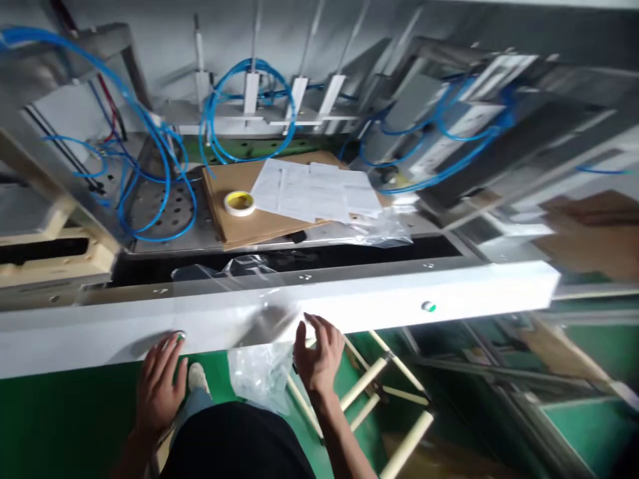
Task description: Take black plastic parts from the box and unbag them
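Observation:
My left hand [160, 386] is at the front face of a long white beam [369, 299], its fingers stretched out. Its fingertips are at a small round button [180, 334], which they partly cover. My right hand [320, 349] hovers by the lower edge of the same beam, fingers bent and thumb apart, with nothing seen between them. Just left of it, a clear plastic bag [259, 376] drapes over the beam and hangs down in front. A second button with a green side [428, 307] sits farther right on the beam.
Behind the beam, brown cardboard [219, 213] carries a tape roll [239, 203] and white papers [314, 189]. Coiled blue tubes [212, 126] and upright rods hang around it. A wooden-looking stool frame [364, 382] lies below right. The right side is blurred.

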Motion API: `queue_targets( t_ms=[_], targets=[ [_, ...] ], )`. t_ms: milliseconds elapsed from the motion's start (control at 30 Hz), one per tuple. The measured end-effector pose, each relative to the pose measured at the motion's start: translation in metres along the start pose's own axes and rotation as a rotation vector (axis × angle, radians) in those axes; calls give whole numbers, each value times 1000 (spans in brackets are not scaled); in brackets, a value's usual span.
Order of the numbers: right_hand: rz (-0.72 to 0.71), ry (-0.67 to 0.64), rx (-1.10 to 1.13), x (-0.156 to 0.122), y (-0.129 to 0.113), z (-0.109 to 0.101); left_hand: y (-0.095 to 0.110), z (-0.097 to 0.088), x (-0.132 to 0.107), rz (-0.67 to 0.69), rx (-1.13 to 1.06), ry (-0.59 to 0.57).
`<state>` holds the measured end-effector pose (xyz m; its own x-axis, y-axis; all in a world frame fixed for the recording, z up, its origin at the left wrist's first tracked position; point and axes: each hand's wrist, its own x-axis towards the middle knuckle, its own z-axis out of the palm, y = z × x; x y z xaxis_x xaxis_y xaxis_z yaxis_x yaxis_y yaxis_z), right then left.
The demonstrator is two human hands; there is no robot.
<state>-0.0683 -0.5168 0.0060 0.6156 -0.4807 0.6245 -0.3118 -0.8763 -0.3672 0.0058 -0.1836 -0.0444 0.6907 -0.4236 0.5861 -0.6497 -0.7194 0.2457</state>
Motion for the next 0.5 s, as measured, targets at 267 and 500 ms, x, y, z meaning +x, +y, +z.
queue_targets(
  t_ms=[267,500],
  targets=[
    [494,166,-170,29,204,-39,32,12,-30,-215,30,95],
    [575,170,-173,47,278,-39,36,23,-32,-273,74,112]
  ],
)
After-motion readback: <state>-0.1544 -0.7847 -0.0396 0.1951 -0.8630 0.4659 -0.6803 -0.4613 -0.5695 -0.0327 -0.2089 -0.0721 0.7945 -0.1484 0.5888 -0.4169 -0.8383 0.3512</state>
